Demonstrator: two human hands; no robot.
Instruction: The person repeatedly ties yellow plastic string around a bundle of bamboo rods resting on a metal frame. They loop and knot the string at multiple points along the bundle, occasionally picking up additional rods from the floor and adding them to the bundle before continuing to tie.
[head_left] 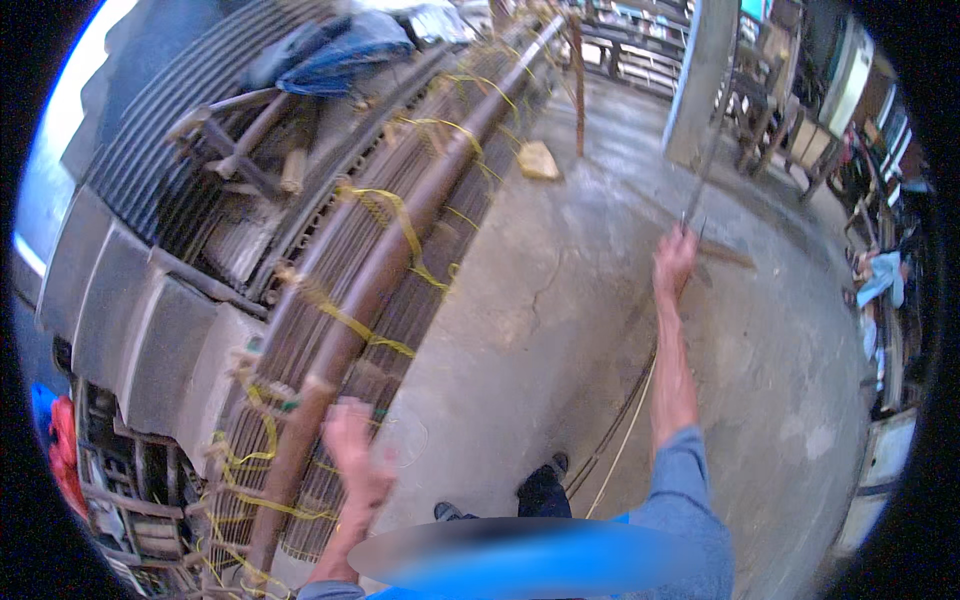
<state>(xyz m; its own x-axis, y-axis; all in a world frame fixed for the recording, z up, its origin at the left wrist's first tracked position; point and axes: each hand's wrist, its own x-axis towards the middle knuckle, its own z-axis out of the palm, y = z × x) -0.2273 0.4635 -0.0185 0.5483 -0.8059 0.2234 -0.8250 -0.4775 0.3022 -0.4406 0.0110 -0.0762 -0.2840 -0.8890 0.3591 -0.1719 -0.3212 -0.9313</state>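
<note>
My right hand (675, 262) is stretched out ahead over the concrete floor, closed around a long thin rod (708, 175) that runs up and away from it. The rod's material is too blurred to tell. My left hand (352, 445) is blurred, but its thumb stands apart from its fingers and nothing shows in it. It is just right of a thick brown pole (385, 270). The pole lies lengthwise on a long bundle of thin slats or rods (335, 245), tied at intervals with yellow straps (400, 225).
A pale block (538, 161) lies on the floor beside the bundle. Thin strips (625, 430) run along the floor near my feet (545, 480). A pillar (703, 90) stands ahead. Corrugated sheets (190, 110) and wooden pieces (240, 145) are at left; clutter (880, 280) lines the right.
</note>
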